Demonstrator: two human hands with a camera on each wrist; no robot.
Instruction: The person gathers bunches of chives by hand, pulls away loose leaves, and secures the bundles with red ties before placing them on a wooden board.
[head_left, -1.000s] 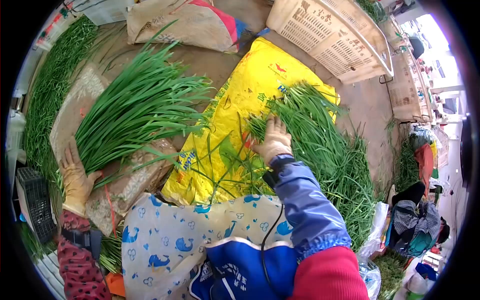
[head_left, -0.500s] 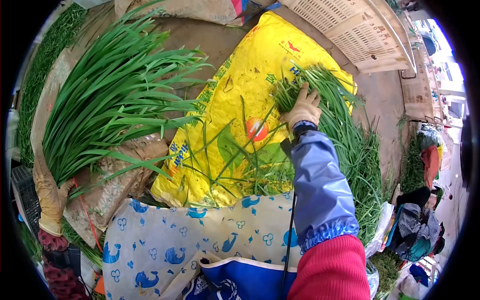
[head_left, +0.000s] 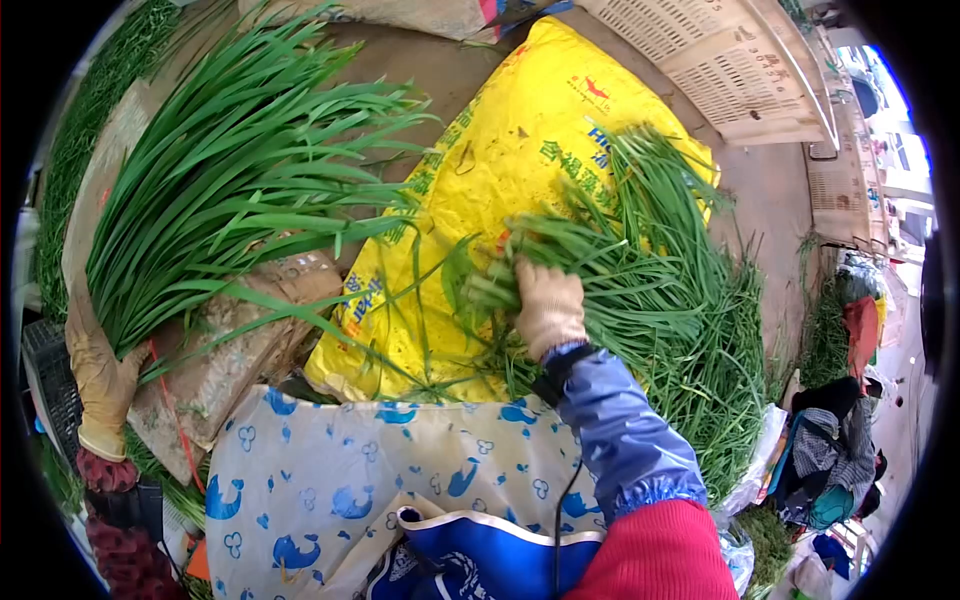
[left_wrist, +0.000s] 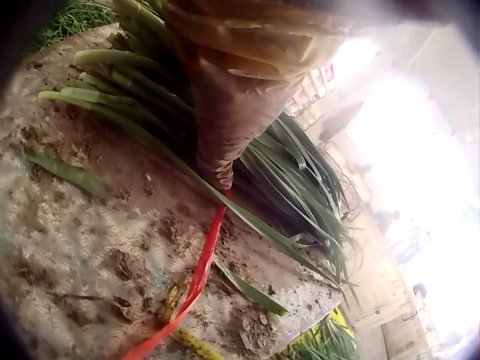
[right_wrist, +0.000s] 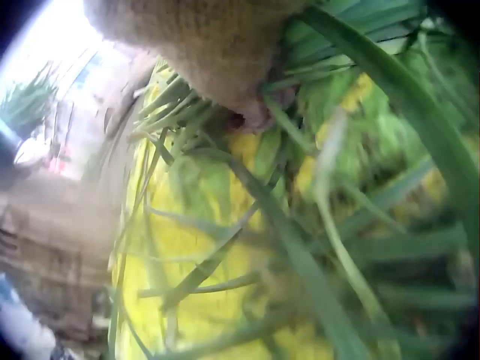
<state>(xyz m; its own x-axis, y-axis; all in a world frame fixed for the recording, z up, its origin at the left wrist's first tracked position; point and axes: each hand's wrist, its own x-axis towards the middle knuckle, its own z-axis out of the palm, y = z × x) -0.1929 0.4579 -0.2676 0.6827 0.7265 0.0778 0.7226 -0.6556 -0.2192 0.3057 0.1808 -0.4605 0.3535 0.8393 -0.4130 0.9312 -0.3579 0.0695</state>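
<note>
In the head view my gloved left hand [head_left: 105,378] is at the base of a large bundle of garlic chives [head_left: 240,190], holding it on a dirty, pale block [head_left: 235,335]. The left wrist view shows the bundle's pale stem ends [left_wrist: 112,58] on one side of the glove [left_wrist: 244,82] and the leaves on the other. A flat red strap [left_wrist: 199,281] runs down from the thumb. My gloved right hand [head_left: 550,305] grips a smaller bunch of garlic chives [head_left: 590,250], blurred, over a yellow printed sack [head_left: 500,150]. Its stem ends point left.
More loose chives [head_left: 700,400] are heaped right of the sack. A beige plastic crate [head_left: 720,70] stands at the back right, a black crate [head_left: 48,375] at far left. A whale-print apron [head_left: 350,450] covers my lap. Several stray leaves lie on the yellow sack.
My right hand reached away to the bunch on the sack, then drew it back toward me and to the left. The left hand shifted left and its bundle spread higher in view.
</note>
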